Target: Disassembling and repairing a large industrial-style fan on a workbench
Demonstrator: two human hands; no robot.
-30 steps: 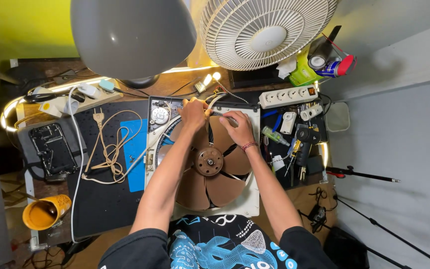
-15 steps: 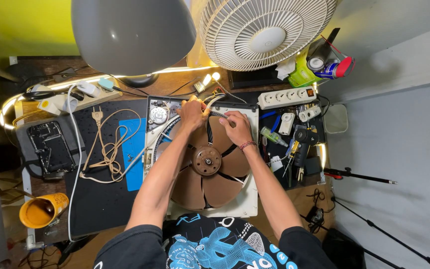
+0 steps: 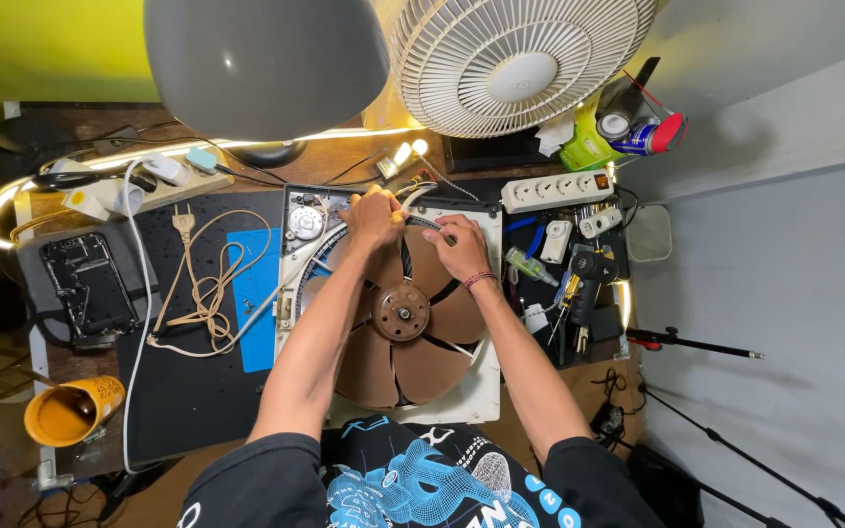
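A square white exhaust fan [image 3: 481, 386] with brown blades [image 3: 398, 357] lies flat on the workbench in front of me. My left hand [image 3: 374, 217] is closed at the far rim of the fan housing, gripping a thin wire or tool there. Just to its right, my right hand [image 3: 462, 246] pinches a slim grey tool [image 3: 424, 224] whose tip points toward the left hand. Both hands rest over the upper blades. What the left hand's fingers hold is partly hidden.
A beige cord with plug [image 3: 209, 284] lies on a dark mat [image 3: 188, 391] to the left, beside a dark circuit board [image 3: 85, 284]. A white power strip [image 3: 555, 191] and hand tools [image 3: 579, 284] are on the right. A yellow cup [image 3: 70, 411], a lamp shade [image 3: 266, 59] and a white desk fan [image 3: 515, 59] surround the bench.
Both hands stay at the fan's far rim with only slight shifts; the right hand has edged a little closer to the left.
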